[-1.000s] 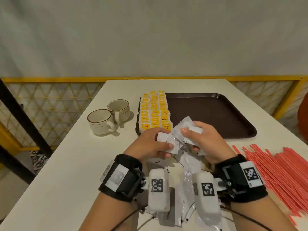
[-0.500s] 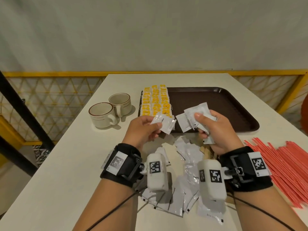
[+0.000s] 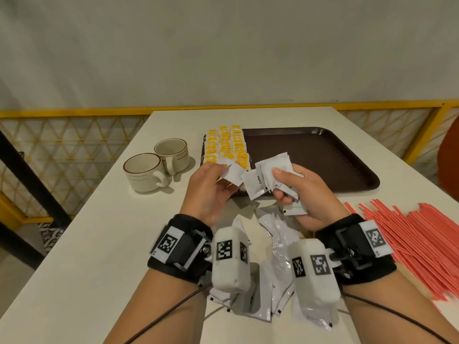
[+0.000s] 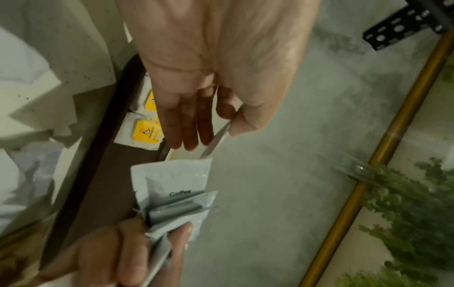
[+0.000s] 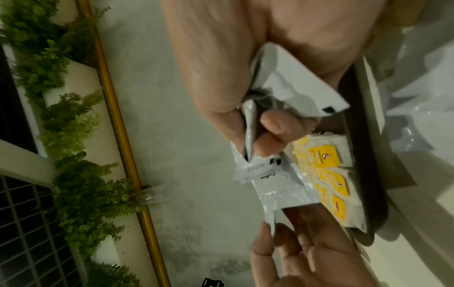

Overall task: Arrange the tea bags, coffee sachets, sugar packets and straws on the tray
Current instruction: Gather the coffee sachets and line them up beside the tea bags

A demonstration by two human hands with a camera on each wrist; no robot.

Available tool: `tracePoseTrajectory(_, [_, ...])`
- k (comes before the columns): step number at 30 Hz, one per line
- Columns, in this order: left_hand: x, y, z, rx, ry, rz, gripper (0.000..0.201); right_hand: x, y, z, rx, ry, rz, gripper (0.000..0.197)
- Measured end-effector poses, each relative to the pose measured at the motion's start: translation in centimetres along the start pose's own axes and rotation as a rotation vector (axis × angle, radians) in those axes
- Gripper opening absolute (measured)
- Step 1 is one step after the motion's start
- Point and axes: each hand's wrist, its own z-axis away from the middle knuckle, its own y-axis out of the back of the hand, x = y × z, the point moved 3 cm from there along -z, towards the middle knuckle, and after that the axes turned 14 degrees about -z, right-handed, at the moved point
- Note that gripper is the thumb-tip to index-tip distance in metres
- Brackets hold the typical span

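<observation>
My left hand pinches one white coffee sachet between thumb and fingers, just in front of the brown tray's near left corner. My right hand grips a fanned bunch of white coffee sachets, one printed "Coffee". Yellow-tagged tea bags lie in rows along the tray's left side. More white sachets are scattered on the table under my wrists. Red straws lie in a pile at the right.
Two cream cups with brown rims stand left of the tray. The white table ends at a yellow railing behind and at the left. The rest of the tray floor is bare brown.
Both hands have risen from the sachet pile and moved toward the tray. The left hand has drawn one sachet apart from the right hand's bunch.
</observation>
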Motion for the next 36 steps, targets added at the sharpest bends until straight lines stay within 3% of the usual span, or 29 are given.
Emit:
tracePoseTrajectory(2, [-0.2, -0.2, 0.0, 0.016, 0.024, 0.022, 0.011, 0.0, 0.0, 0.0, 0.013, 0.011, -0.019, 0.016])
tracePoseTrajectory(5, [-0.9, -0.4, 0.1, 0.034, 0.135, 0.023, 0.032, 0.0, 0.0, 0.1, 0.027, 0.058, -0.044, 0.013])
tracePoseTrajectory(9, [-1.5, -0.9, 0.5, 0.002, 0.203, -0.110, 0.015, -0.1, 0.2, 0.0, 0.109, 0.142, -0.038, 0.011])
tracePoseTrajectory(12, [-1.6, -1.3, 0.7, -0.084, 0.225, -0.173, 0.025, -0.3, 0.4, 0.0, 0.136, 0.219, -0.052, 0.009])
tracePoseTrajectory(18, [-1.8, -1.4, 0.7, -0.133, 0.161, -0.122, 0.034, 0.1, 0.1, 0.1, 0.145, 0.236, -0.062, 0.010])
tracePoseTrajectory(24, [-1.4, -1.7, 0.6, -0.156, 0.053, 0.025, 0.016, 0.9, -0.5, 0.4, 0.064, 0.125, -0.064, 0.012])
tracePoseTrajectory(28, [-1.1, -0.1, 0.0, 0.009, -0.090, -0.202, 0.009, 0.9, -1.0, 0.7, 0.017, 0.135, 0.168, 0.009])
tracePoseTrajectory(30, [-0.9, 0.9, -0.3, 0.060, -0.082, -0.312, 0.010, 0.2, -0.9, 0.9, 0.031, 0.203, 0.258, 0.006])
tracePoseTrajectory(36, [-0.6, 0.2, 0.4, -0.097, -0.015, -0.240, 0.010, 0.6, -1.4, 1.2, -0.057, 0.146, 0.348, 0.013])
